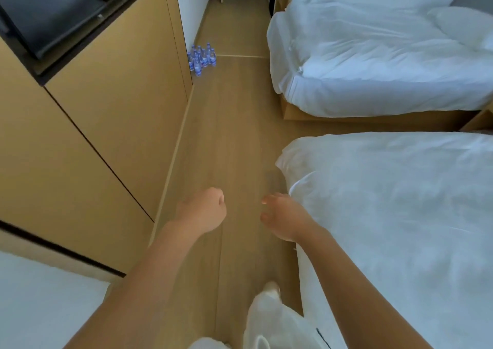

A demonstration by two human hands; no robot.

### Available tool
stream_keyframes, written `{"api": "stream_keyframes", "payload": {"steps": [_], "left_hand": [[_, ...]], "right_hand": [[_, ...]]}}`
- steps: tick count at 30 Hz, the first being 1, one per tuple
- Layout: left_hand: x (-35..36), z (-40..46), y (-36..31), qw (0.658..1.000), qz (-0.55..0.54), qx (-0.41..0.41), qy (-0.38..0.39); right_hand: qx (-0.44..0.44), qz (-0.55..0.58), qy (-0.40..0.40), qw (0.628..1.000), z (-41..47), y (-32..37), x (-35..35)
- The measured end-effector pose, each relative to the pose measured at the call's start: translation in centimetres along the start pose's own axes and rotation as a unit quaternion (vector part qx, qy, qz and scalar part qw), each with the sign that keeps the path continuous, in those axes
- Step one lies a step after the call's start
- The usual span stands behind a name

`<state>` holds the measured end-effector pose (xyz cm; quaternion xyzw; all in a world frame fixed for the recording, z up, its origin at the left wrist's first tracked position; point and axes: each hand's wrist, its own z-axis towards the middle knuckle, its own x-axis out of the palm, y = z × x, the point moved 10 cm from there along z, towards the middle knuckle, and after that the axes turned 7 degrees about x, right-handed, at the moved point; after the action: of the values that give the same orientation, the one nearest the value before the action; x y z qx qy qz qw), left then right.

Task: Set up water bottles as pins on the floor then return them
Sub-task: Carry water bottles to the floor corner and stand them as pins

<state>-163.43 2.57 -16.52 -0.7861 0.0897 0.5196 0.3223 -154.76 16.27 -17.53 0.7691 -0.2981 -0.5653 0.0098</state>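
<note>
Several clear water bottles (202, 58) with blue labels stand upright in a tight cluster on the wooden floor, far ahead beside the corner of the wooden cabinet. My left hand (204, 210) is curled into a fist and holds nothing, low over the floor in the foreground. My right hand (281, 216) hangs beside it with loosely bent fingers, also empty, close to the edge of the near bed. Both hands are far from the bottles.
A tall wooden cabinet (106, 114) with a dark screen lines the left side. Two beds with white duvets, the near one (400, 215) and the far one (373, 63), fill the right. A narrow strip of wooden floor (234, 124) runs between them toward a hallway. My white trouser leg (269, 319) shows below.
</note>
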Motion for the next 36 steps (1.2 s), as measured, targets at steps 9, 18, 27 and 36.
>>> {"api": "stream_keyframes", "payload": {"steps": [9,18,27,36], "left_hand": [[-4.0,20.4,-2.2,1.000,0.013,0.000,0.005],[-11.4,38.0,-3.1,0.999,0.036,-0.021,-0.034],[-14.1,52.5,2.6,0.998,-0.020,-0.037,-0.051],[-22.2,69.7,9.5,0.996,-0.042,-0.024,-0.071]], "right_hand": [[-0.010,-0.014,-0.014,1.000,18.1,-3.4,-8.0],[-0.020,-0.036,-0.033,0.999,36.1,-5.5,-20.1],[-0.045,-0.047,-0.020,0.998,50.9,-3.8,-23.1],[-0.046,-0.042,-0.020,0.998,68.8,2.5,-28.6]]}}
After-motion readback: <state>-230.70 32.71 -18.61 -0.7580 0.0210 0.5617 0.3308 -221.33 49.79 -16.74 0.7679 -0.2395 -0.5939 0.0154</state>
